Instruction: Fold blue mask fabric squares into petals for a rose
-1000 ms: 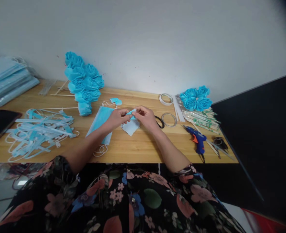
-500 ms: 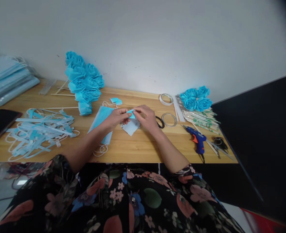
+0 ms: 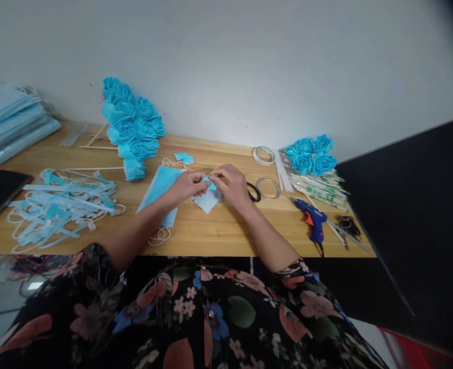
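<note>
Left hand [image 3: 190, 185] and right hand [image 3: 233, 185] close together over worktop [image 3: 218, 237], fingers [image 3: 220, 171] of both clamped on small blue piece [image 3: 207, 179], held between them above pale cut piece [image 3: 208, 201]. Blue mask [image 3: 158, 187] lies beside left hand, partly behind left forearm [image 3: 139, 225]. Black ring [image 3: 255, 193] just beside right hand, partly hidden by it.

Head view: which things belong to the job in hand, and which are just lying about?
Likely belong:
blue piece, pinched between left hand and right hand
pale sheet just below
mask beside them
blue flowers, matching in colour
glue gun, perhaps

Likely just lying about:
phone
heap of straps
</note>
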### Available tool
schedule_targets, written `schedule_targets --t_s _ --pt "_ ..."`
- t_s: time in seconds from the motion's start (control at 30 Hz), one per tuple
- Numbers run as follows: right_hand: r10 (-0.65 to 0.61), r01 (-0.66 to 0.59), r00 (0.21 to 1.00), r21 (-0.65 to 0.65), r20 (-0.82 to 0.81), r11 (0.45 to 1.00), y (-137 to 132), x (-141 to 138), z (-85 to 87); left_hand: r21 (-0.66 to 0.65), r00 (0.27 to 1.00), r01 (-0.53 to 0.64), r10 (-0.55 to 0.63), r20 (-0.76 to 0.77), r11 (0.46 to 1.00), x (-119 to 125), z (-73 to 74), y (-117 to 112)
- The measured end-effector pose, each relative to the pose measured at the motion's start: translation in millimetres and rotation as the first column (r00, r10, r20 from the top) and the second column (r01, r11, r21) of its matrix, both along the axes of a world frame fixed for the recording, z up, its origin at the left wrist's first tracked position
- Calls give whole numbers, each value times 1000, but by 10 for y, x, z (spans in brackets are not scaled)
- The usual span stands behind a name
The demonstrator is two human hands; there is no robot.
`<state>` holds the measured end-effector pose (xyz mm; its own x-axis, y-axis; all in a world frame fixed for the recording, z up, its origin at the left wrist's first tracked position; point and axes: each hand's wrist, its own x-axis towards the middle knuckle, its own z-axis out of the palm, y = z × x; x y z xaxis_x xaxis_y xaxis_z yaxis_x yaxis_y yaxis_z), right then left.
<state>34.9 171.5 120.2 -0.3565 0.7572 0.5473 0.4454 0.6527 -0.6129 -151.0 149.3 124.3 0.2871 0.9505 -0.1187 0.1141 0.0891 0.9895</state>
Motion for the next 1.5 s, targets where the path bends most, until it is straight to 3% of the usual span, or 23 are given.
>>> schedule_targets --t_s 0.1,0.23,0.6,0.9,1.07,1.23,1.33,1.43,1.5 --pt "12 -19 998 110 67 994 13 20 -12 -24 998 -13 14 58 1000 -14 -18 12" --pt "39 -52 996 165 80 985 34 39 -44 -59 989 -31 39 140 998 -28 -29 24" --pt "59 -66 994 81 88 995 36 42 -71 -76 972 -44 60 225 996 -20 -43 35" --pt "66 -82 993 167 102 982 36 42 -81 -70 962 -36 54 269 997 -19 -65 39" --pt "48 -67 990 143 133 987 40 38 -91 -80 957 -47 68 281 996 -14 -55 33" --pt "96 -99 994 51 53 994 5 22 -59 -82 960 -85 103 261 993 -7 -32 25" --pt "64 -82 991 -149 -121 985 -16 15 -20 -71 962 -110 124 243 991 -5 -16 21" --pt "-10 -125 957 -445 -289 887 -13 6 6 -54 963 -125 134 234 991 -10 -20 27" --pt "-46 -186 927 -564 -371 805 -4 -5 10 -29 965 -132 135 226 991 -17 -32 36"
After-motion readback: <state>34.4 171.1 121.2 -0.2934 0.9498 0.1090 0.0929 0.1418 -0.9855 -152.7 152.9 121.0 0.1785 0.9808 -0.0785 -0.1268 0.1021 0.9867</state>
